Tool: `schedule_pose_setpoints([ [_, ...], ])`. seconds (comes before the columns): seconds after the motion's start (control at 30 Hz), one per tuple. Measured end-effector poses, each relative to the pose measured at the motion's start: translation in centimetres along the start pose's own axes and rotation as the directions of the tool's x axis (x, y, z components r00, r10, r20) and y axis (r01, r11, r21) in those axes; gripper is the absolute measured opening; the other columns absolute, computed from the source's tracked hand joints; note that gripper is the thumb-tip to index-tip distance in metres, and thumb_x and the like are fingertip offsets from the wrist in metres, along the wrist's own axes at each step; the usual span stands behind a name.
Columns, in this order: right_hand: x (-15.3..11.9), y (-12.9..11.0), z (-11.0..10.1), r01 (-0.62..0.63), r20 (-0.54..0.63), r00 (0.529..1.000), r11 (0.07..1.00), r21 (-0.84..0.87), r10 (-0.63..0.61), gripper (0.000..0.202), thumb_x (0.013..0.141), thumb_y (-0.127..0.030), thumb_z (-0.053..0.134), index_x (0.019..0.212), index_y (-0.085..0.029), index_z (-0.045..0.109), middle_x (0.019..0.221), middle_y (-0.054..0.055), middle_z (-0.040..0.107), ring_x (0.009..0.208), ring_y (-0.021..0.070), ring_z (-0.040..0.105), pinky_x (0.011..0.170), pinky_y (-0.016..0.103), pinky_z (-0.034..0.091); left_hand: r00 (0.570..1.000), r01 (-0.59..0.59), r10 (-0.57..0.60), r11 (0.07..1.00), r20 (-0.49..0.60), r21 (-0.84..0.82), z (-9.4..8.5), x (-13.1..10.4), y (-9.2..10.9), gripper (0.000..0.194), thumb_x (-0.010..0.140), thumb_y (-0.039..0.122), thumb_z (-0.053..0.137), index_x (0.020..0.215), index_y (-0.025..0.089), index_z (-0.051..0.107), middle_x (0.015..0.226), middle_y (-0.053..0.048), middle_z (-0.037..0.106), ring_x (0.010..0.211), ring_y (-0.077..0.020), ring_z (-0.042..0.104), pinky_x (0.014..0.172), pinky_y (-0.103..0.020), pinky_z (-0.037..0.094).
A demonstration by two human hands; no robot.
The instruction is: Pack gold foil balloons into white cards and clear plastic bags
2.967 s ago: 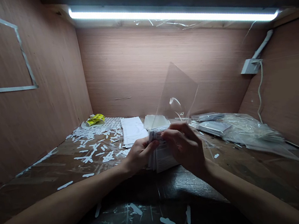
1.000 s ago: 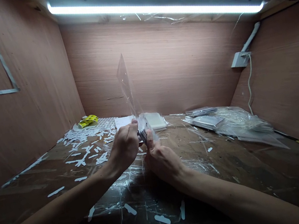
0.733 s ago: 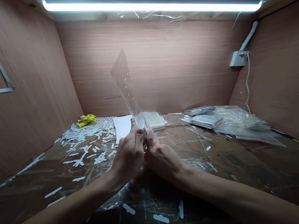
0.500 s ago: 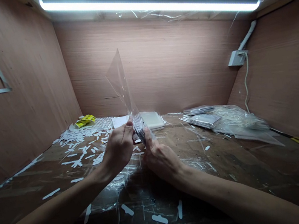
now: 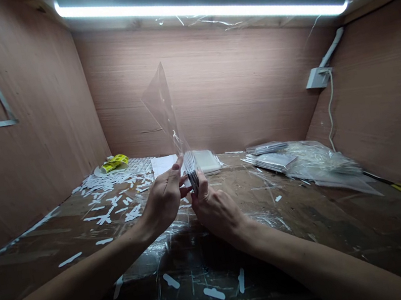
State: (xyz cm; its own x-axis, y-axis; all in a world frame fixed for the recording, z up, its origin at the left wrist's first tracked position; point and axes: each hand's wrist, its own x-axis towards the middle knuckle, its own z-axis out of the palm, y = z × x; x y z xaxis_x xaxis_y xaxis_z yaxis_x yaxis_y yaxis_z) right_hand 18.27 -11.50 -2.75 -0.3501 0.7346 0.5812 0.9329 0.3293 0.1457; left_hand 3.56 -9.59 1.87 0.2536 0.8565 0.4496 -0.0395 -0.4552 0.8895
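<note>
Between my hands a clear plastic bag (image 5: 159, 95) stands upright, its pointed upper part sticking up against the back wall. A fanned stack of thin flat packets (image 5: 190, 164) shows its edges at the bag's lower end. My right hand (image 5: 216, 211) grips the stack from the right, with the thumb up along its side. On the left, my left hand (image 5: 164, 194) holds the bag side, thumb raised against the film and fingertips curled near the packets' lower edge. What the packets contain cannot be made out.
White paper scraps (image 5: 113, 203) litter the left of the wooden table (image 5: 314, 233). A yellow label roll (image 5: 114, 162) lies behind them. A pale stack of clear sleeves (image 5: 206, 161) sits at centre back. Filled packets (image 5: 275, 160) and loose plastic bags (image 5: 318, 161) lie at right.
The bag and packets have shifted slightly right and stand more upright. My left hand's fingers have loosened and spread a little at the stack's lower edge. My right hand keeps its grip.
</note>
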Motion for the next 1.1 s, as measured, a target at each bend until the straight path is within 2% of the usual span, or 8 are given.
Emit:
schedule_pose_setpoints([
  [0.1,0.1,0.3,0.3,-0.018,-0.017,1.000,0.999,0.049,0.019,0.050,0.104,-0.014,0.030,0.151,-0.004,0.017,0.089,0.016,0.071,0.060,0.0236,0.069,0.049,0.034,0.054,0.980,-0.188,0.196,0.903,0.019,0.386,-1.0,0.2,0.4,0.062,0.104,0.058,0.035,0.144,0.016,0.057,0.102,-0.012,0.077,0.097,-0.0255,0.074,0.082,-0.034,0.057],
  [0.2,0.0,0.5,0.3,-0.075,-0.045,0.996,0.987,0.144,0.082,0.054,0.104,-0.017,0.034,0.151,-0.004,0.012,0.081,0.012,0.071,0.058,0.0234,0.068,0.049,0.032,0.053,0.923,-0.367,0.339,0.644,0.179,0.671,-2.4,1.1,1.0,0.055,0.105,0.051,0.037,0.142,0.015,0.057,0.081,-0.009,0.077,0.078,-0.0235,0.075,0.071,-0.032,0.054],
  [0.37,-0.2,0.6,0.4,-0.072,-0.072,0.994,0.984,0.162,0.085,0.052,0.103,-0.014,0.032,0.149,-0.003,0.009,0.084,0.013,0.073,0.059,0.0240,0.069,0.048,0.031,0.049,0.787,-0.568,0.484,0.325,0.383,0.757,-4.3,3.2,2.3,0.045,0.093,0.054,0.064,0.119,0.017,0.065,0.073,-0.004,0.072,0.063,-0.0185,0.070,0.061,-0.029,0.051],
  [0.47,-0.3,0.7,0.7,-0.086,-0.076,0.992,0.984,0.157,0.098,0.052,0.103,-0.013,0.031,0.148,-0.003,0.008,0.081,0.011,0.073,0.059,0.0244,0.069,0.048,0.031,0.047,0.720,-0.630,0.575,0.304,0.390,0.715,-4.6,4.0,3.5,0.052,0.081,0.060,0.076,0.110,0.018,0.063,0.082,-0.003,0.069,0.061,-0.0138,0.064,0.057,-0.026,0.051],
  [0.63,-0.3,0.9,1.0,-0.091,-0.114,0.988,0.986,0.142,0.108,0.050,0.100,-0.015,0.034,0.145,-0.004,0.015,0.087,0.013,0.075,0.060,0.0243,0.069,0.049,0.031,0.046,0.581,-0.793,0.531,0.196,0.617,0.577,-4.5,6.0,4.9,0.048,0.088,0.044,0.075,0.131,0.027,0.062,0.143,-0.014,0.052,0.070,-0.0099,0.065,0.064,-0.029,0.059],
  [0.8,-0.2,1.1,0.4,-0.144,-0.078,0.984,0.976,0.164,0.158,0.052,0.095,-0.016,0.036,0.144,-0.007,0.023,0.078,0.009,0.074,0.057,0.0230,0.066,0.051,0.031,0.045,0.426,-0.902,0.346,0.230,0.836,0.364,-4.3,8.2,4.7,0.033,0.096,0.030,0.065,0.129,0.028,0.067,0.116,-0.008,0.070,0.089,-0.0175,0.071,0.083,-0.032,0.059],
  [0.93,-0.3,1.2,-0.5,-0.178,-0.066,0.978,0.960,0.216,0.197,0.057,0.089,-0.024,0.044,0.142,-0.009,0.028,0.078,0.008,0.073,0.061,0.0231,0.067,0.057,0.032,0.046,0.401,-0.913,0.340,0.227,0.851,0.340,-4.1,8.3,4.6,0.032,0.096,0.029,0.066,0.127,0.023,0.068,0.110,-0.010,0.071,0.088,-0.0182,0.071,0.080,-0.032,0.057],
  [1.1,-0.1,1.5,-0.6,-0.236,-0.077,0.958,0.914,0.329,0.275,0.053,0.088,-0.044,0.051,0.130,-0.013,0.042,0.095,0.013,0.073,0.072,0.0253,0.068,0.062,0.034,0.047,0.432,-0.899,0.440,0.271,0.787,0.343,-3.6,7.0,4.2,0.028,0.094,0.024,0.068,0.122,0.021,0.068,0.109,-0.009,0.070,0.084,-0.0159,0.070,0.077,-0.030,0.058],
])
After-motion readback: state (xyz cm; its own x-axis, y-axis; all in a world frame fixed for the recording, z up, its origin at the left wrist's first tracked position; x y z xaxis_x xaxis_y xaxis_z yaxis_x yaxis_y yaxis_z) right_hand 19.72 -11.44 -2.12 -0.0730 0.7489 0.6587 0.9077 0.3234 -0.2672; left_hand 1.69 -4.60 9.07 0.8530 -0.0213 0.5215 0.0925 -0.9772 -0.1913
